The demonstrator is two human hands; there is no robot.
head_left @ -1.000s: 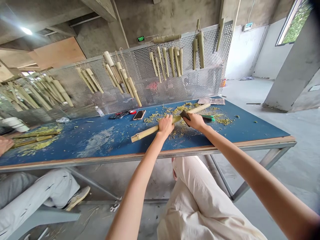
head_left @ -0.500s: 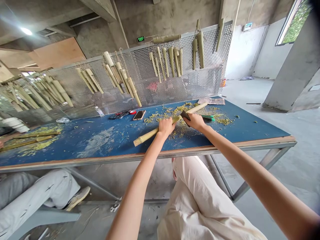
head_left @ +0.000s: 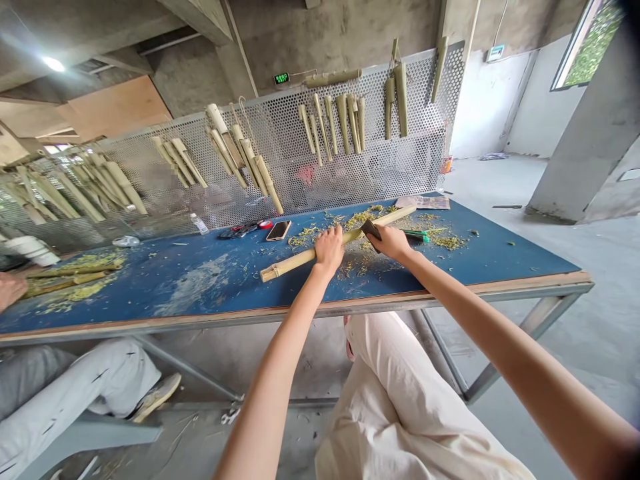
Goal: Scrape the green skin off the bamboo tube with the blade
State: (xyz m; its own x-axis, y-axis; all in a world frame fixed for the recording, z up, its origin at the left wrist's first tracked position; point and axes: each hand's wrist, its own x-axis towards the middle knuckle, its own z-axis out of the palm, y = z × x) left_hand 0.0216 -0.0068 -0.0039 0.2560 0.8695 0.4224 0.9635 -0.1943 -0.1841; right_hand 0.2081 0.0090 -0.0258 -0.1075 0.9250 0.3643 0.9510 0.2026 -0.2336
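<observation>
Fingers of the left hand point(head_left: 329, 249) are gripping a bamboo pole point(head_left: 293, 263) slanting across the surface point(head_left: 505, 255); the right hand point(head_left: 393, 243) is clasping a dark tool point(head_left: 371, 235) against it, risking a slip if the pole rolls.

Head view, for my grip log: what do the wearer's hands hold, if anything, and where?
Left hand: bamboo pole, near its middle. Right hand: dark flat tool, gripped part hidden.
</observation>
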